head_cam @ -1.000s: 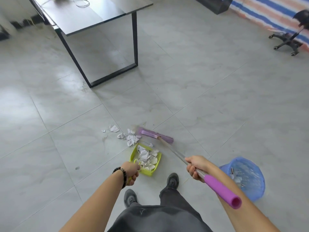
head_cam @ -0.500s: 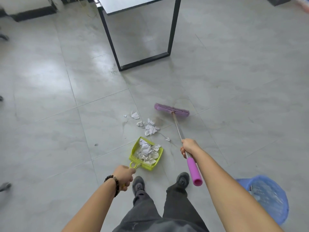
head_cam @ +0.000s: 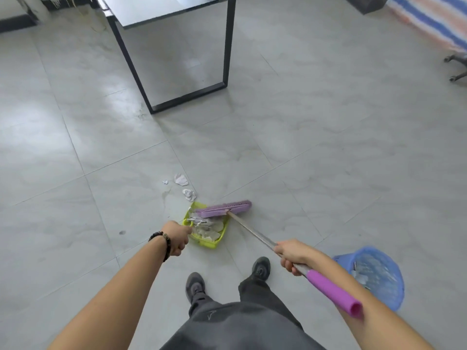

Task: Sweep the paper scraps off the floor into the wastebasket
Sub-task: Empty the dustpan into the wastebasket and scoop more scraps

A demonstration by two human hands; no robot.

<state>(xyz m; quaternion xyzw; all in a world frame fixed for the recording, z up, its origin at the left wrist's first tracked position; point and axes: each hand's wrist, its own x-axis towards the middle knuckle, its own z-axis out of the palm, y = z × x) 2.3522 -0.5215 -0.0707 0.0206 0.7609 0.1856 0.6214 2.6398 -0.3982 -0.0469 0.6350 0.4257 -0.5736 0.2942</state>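
Observation:
A lime green dustpan lies on the floor in front of my feet, holding several white paper scraps. My left hand grips its handle. The purple broom head rests across the dustpan's open mouth. My right hand is closed round the broom's metal shaft just above the purple grip. Three loose paper scraps lie on the tiles just beyond the dustpan, to the upper left. The blue wastebasket with a plastic liner stands on the floor to my right, behind my right forearm.
A black-framed table stands ahead on the grey tiled floor. An office chair base and a striped cloth are at the far right. My two shoes are planted just behind the dustpan.
The broom head has swept back from beyond the scrap pile to the dustpan's mouth, pushing most of the pile in. Three scraps stay on the floor. My left hand has moved closer to the dustpan.

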